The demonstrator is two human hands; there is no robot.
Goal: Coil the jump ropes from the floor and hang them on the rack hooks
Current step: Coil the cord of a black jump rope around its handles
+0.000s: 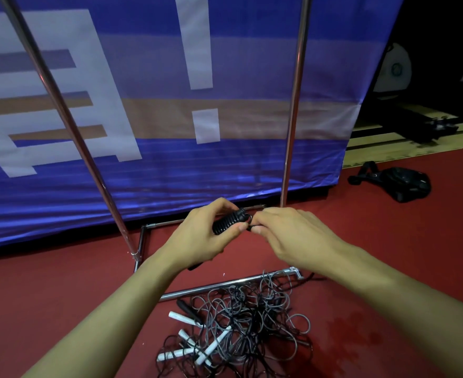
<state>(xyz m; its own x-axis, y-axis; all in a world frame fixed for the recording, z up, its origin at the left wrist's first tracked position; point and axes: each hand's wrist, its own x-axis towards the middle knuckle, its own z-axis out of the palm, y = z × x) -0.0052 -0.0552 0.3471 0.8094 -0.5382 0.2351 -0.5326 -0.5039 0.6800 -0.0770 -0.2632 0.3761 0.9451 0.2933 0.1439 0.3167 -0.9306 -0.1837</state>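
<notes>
My left hand [200,236] grips a black jump rope [229,222] whose cord is wound tightly round its handles. Right beside it, my right hand [287,236] pinches the loose end of that black cord at the bundle's right tip. Both hands hover above the red floor in front of the metal rack [293,110]. Below them a tangled pile of jump ropes [241,323], grey and black cords with white and black handles, lies on the floor against the rack's base bar [224,285]. No hooks are in view.
A blue banner [170,105] with white shapes hangs right behind the rack. The rack's left pole [69,126] slants down to a foot on the floor. A black bag [399,184] lies on the red floor at right, by a wooden platform edge [415,132].
</notes>
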